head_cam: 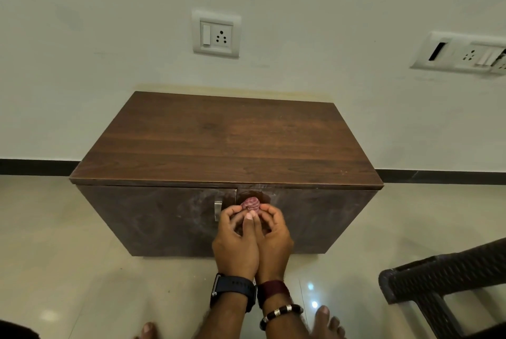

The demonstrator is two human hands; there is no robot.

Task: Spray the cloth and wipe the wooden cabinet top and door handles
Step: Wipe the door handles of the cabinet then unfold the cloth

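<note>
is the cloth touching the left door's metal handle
Apart. The head view shows the bunched cloth, pinched by the left hand and right hand, with a strip of dark door front between it and the metal handle.

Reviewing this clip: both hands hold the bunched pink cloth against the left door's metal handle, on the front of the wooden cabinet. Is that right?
Not quite. In the head view the left hand and right hand hold the bunched pink cloth on the right door, just right of the seam. The left door's metal handle stands uncovered beside them. The rest holds: it is the front of the wooden cabinet.
</note>
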